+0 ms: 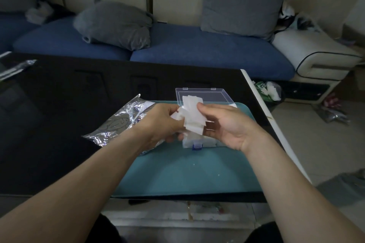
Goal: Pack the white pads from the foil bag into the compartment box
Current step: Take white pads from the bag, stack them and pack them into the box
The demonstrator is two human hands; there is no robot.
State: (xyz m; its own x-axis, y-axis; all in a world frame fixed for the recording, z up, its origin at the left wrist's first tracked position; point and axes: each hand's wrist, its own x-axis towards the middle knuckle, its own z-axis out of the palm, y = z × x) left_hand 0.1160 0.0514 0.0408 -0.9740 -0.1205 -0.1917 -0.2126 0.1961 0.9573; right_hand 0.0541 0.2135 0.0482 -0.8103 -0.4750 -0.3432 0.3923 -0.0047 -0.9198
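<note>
Both my hands hold a fanned bunch of white pads point(192, 113) above the clear compartment box point(209, 95). My left hand point(164, 122) grips the bunch from the left, and my right hand point(225, 124) pinches it from the right with thumb and fingers. The box lies open on a teal mat point(183, 173), its lid tilted back; a blue latch point(197, 146) shows at its front edge. My hands hide most of the compartments. The crumpled foil bag point(120, 122) lies on the table just left of my left hand.
The dark glossy table point(59, 114) ends at a white edge point(276, 130) on the right. Another silver wrapper point(15, 69) lies at the far left. A blue sofa with grey cushions point(114, 25) stands behind the table. Litter lies on the floor at right.
</note>
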